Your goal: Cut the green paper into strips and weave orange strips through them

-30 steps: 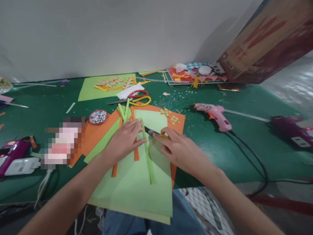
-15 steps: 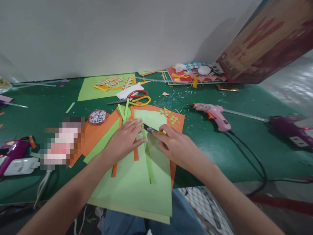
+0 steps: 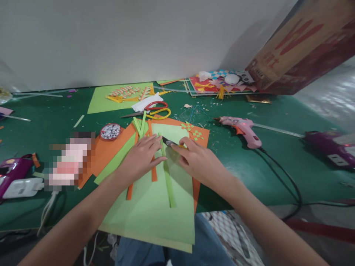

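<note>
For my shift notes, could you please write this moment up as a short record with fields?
Left hand: left hand pressed flat on the light green sheet, beside a green strip
Right hand: right hand grips a yellow-handled craft knife, blade end at the strip's top
Under the sheet: orange paper
Behind the hands: scissors, dish of googly eyes
To the right: pink glue gun on the green table

The cardboard box (image 3: 299, 48) bears red printed marks and a label, all too blurred to read.
</note>
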{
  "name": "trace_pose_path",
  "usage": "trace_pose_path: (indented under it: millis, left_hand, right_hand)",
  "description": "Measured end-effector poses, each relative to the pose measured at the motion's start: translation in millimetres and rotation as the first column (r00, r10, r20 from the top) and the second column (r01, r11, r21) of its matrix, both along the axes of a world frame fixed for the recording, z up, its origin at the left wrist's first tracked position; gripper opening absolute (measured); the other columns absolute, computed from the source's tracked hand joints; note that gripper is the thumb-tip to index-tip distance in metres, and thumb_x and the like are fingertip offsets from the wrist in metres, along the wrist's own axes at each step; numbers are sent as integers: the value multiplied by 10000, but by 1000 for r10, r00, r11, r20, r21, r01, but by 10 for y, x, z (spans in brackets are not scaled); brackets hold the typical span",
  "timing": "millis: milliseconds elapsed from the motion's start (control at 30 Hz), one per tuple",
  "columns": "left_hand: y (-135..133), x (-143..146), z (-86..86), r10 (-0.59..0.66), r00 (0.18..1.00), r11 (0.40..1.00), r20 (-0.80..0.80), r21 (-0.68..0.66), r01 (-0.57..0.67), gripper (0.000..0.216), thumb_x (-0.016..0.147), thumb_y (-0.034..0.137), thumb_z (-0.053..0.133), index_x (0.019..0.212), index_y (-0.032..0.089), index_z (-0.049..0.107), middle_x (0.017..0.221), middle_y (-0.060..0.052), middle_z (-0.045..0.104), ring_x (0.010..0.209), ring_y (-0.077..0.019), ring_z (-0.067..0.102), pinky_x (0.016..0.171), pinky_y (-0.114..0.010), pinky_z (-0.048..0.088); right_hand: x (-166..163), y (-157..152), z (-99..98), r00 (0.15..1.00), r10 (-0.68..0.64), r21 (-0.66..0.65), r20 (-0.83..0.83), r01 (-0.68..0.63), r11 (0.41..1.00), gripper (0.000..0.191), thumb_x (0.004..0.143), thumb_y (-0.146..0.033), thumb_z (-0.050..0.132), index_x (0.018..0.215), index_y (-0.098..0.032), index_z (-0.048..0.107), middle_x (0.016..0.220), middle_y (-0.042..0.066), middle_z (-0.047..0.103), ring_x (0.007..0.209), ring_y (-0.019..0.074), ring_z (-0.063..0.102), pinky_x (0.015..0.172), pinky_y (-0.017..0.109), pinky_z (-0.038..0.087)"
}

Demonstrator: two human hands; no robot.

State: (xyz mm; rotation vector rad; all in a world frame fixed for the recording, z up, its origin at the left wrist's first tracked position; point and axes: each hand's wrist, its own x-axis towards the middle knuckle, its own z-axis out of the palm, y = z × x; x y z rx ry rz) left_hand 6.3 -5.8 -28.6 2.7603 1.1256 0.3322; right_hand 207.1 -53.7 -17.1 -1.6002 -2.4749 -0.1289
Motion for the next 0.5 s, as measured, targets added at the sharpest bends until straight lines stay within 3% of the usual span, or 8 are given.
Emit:
trace_pose_path:
  millis: [500]
  left_hand:
    - [5,-2,7,-4,1000,1000,-12,-1,4,389,928,480,436,1083,155,582,1416,-90,484,1356,-219,384,1148,-390,281]
  right_hand:
    - [-25,118,59,999,-8,-72,51,11,997,406,851,-124,396,1200,-143,603,1055,124,585,786,172,576,627,264,436]
